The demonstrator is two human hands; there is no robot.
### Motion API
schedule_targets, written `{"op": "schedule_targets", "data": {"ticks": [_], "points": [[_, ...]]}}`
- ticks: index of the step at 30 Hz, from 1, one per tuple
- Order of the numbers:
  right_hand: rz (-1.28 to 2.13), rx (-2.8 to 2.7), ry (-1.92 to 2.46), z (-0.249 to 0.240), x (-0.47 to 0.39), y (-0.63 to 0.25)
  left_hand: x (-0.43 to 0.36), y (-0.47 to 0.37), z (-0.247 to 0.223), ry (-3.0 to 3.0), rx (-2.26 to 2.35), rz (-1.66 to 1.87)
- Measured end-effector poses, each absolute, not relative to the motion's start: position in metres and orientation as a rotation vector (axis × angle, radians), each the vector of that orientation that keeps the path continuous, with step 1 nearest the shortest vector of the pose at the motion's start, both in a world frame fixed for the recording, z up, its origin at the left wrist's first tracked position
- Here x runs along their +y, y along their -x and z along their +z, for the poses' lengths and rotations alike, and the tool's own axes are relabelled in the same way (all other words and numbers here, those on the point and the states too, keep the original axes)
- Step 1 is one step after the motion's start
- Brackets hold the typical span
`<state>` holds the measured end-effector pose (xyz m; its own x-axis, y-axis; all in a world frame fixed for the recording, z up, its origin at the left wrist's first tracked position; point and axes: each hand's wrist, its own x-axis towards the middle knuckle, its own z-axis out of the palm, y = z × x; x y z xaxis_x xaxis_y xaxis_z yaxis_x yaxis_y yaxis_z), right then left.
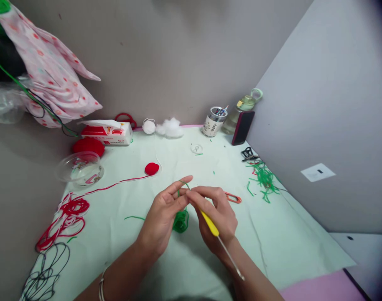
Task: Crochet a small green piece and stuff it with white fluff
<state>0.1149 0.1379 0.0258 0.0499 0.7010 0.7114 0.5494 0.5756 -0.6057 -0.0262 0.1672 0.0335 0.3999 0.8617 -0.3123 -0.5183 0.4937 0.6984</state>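
Green yarn (178, 193) runs over the raised fingers of my left hand (158, 217), whose thumb and fingers pinch it near the fingertips. My right hand (220, 215) is closed around a crochet hook (211, 223) with a yellow handle; its metal shaft points down along my right wrist. The fingertips of both hands meet, and the stitch or loop between them is too small to make out. Below and behind my hands lies a small green yarn bundle (180, 222), partly hidden. An orange-handled tool (234, 198) shows beside my right knuckles, its other end covered.
Red yarn (75, 207) and dark cord (45, 271) lie at left, near a clear plastic bowl (87, 173). A red crocheted piece (151, 168) sits mid-table. Behind stand a tissue pack (115, 133), pen tin (213, 123), bottle and phone (243, 128). Green scraps (264, 177) lie right.
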Motion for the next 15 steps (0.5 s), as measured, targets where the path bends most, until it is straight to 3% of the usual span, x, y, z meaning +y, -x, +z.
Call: {"op": "schedule_targets", "data": {"ticks": [2, 7, 15], "points": [[0.197, -1.553, 1.086, 0.0262, 0.1387, -0.1187, 0.1702, 0.0274, 0.0329, -0.453, 0.648, 0.872], [0.722, -1.187, 1.029, 0.0313, 0.1458, -0.1236, 0.1706, 0.0298, 0.0361, -0.552, 0.726, 0.948], [0.856, -1.085, 1.029, 0.0273, 0.1474, -0.1228, 0.1658, 0.0318, 0.0356, -0.806, 0.821, 0.911]]}}
